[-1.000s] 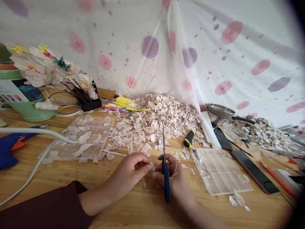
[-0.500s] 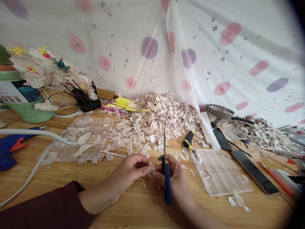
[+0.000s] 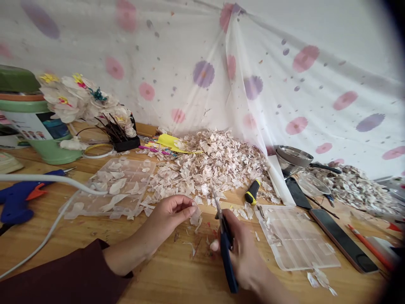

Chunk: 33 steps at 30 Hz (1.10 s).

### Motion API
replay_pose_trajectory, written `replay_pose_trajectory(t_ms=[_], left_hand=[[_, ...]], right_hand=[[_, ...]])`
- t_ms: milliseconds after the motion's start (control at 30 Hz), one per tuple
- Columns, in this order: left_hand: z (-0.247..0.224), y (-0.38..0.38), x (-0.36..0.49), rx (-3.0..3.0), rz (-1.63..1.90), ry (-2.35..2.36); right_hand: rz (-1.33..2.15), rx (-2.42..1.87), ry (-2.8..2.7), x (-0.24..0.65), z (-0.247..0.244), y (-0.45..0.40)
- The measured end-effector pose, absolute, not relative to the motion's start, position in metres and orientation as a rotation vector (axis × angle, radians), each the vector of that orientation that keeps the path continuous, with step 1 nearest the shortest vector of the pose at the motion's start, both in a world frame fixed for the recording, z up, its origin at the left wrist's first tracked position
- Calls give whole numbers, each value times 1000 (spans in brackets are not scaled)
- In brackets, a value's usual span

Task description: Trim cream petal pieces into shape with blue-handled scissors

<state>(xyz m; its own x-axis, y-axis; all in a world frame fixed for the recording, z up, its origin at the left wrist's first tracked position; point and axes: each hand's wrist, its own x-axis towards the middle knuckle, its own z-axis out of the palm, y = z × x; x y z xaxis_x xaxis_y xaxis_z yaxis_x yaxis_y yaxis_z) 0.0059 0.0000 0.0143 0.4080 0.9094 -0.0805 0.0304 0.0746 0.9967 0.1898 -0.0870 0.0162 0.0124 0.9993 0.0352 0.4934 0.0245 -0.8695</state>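
Note:
My left hand (image 3: 177, 217) pinches a thin, pale, translucent flake (image 3: 195, 216) between thumb and fingers, above the wooden table. Close to its right, my right hand (image 3: 243, 247) is closed around dark blue scissors (image 3: 228, 257), whose blades point up and away, slightly to the left. A gap separates the blades from the flake. Small scraps (image 3: 190, 249) lie on the wood beneath and between the hands. Beyond them rises a large heap of pale flakes (image 3: 218, 156).
At left are a blue glue gun (image 3: 19, 198), a white cable (image 3: 50, 232), and a divided plastic box (image 3: 107, 207) with flakes. At right lie a yellow-black handled tool (image 3: 252, 192), another divided tray (image 3: 294, 249), and a phone (image 3: 344, 240). Flowers (image 3: 91, 101) stand back left.
My right hand has moved away from the left hand, down and to the right, with the scissors now tilted. The left hand keeps the flake. The camera view has shifted slightly.

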Motion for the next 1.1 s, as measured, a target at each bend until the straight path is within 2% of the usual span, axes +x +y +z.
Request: replay_pose_trajectory(t_ms=[167, 667, 1100], left_hand=[[12, 9, 2, 1453, 862, 869], [10, 14, 0, 1533, 872, 875], [15, 14, 1, 1449, 882, 884]], right_hand=[[863, -1674, -1778, 185, 25, -86], [576, -1821, -1914, 191, 31, -83], [618, -1820, -1921, 191, 34, -83]])
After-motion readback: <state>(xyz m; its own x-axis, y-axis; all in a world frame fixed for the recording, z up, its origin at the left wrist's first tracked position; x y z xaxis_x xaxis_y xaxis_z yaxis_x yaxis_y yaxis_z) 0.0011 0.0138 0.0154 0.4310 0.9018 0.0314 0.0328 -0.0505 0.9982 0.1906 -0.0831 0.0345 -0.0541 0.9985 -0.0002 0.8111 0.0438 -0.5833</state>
